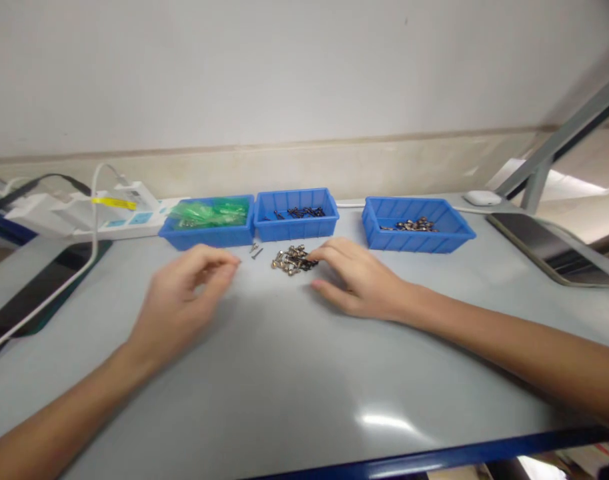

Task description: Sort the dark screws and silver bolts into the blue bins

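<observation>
- L hand (pixel 181 293): thumb + index tips pinched tog., just beside loose screws (pixel 257 253); can't tell if grip has anything.
- R hand (pixel 361 280): grip released, thumb apart from index, fingertips at pile's R edge.
- Screw pile (pixel 290 259): mid surface (pixel 284 387), btwn hands, in front of ctr bin (pixel 297 231).
- Ctr bin: dark screws (pixel 307 213).
- R bin (pixel 414 242): more hardware (pixel 414 225).
- L bin (pixel 209 238): green bag (pixel 211 212).

The left forearm (pixel 79 410) is showing bare and slender, tapering smoothly to an uncovered wrist (pixel 138 355). The left grip (pixel 167 303) is appearing as an ungloved hand, its outline softly blurring. The right forearm (pixel 509 343) is likewise showing bare out to the view's edge, and the right grip (pixel 361 280) is displaying ungloved, slim fingers (pixel 337 249).
</observation>
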Demonstrator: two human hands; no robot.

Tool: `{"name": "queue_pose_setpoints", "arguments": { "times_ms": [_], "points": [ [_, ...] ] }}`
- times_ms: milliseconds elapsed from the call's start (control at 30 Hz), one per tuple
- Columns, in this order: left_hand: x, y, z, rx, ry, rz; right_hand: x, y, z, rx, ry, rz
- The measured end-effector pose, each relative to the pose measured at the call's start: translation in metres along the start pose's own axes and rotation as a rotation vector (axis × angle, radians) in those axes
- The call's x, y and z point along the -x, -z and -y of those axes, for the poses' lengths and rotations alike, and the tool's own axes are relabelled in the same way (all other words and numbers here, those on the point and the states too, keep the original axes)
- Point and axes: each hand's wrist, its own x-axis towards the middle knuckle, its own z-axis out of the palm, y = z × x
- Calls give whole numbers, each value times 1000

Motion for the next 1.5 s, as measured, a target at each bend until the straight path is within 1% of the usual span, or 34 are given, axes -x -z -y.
{"name": "queue_pose_setpoints", "arguments": {
  "times_ms": [67, 100, 167, 233, 300, 367, 500, 600, 733, 800, 867, 967, 1067, 1267, 1367, 1433, 1500],
  "points": [
    [-9, -17, 8, -64, -44, 52, -18, -15, -2, 66, 8, 51],
    [-14, -25, 11, -125, -77, 85, -25, -21, -4, 96, -15, 63],
    [-23, -37, 17, -208, -152, 73, -35, -29, -5, 126, -69, 79],
    [-29, -44, 20, -296, -196, 50, -39, -33, -7, 113, -79, 98],
    [-31, -46, 22, -354, -225, 53, -40, -33, -8, 73, -43, 127],
    [-31, -45, 24, -369, -254, 90, -39, -32, -10, 28, -13, 155],
    [-29, -44, 27, -312, -281, 162, -38, -28, -13, -27, 5, 188],
    [-30, -43, 27, -256, -299, 182, -37, -28, -13, -49, 17, 187],
    [-30, -43, 25, -183, -355, 216, -36, -29, -13, -61, 45, 173],
    [-29, -43, 24, -175, -368, 216, -36, -30, -13, -58, 58, 157],
    [-28, -43, 24, -190, -346, 191, -36, -30, -12, -58, 65, 148],
    [-27, -44, 25, -196, -268, 138, -36, -29, -11, -48, 61, 148],
    [-28, -44, 26, -223, -203, 139, -36, -30, -10, -24, 58, 153],
    [-27, -43, 21, -423, -145, 103, -36, -31, -10, -8, 80, 149],
    [-24, -38, 17, -498, -102, 91, -36, -31, -9, -2, 88, 156],
    [-22, -32, 15, -533, -83, 103, -36, -31, -9, 2, 92, 155],
    [-20, -26, 15, -541, -91, 152, -36, -30, -8, 2, 87, 152]
  ]
}}
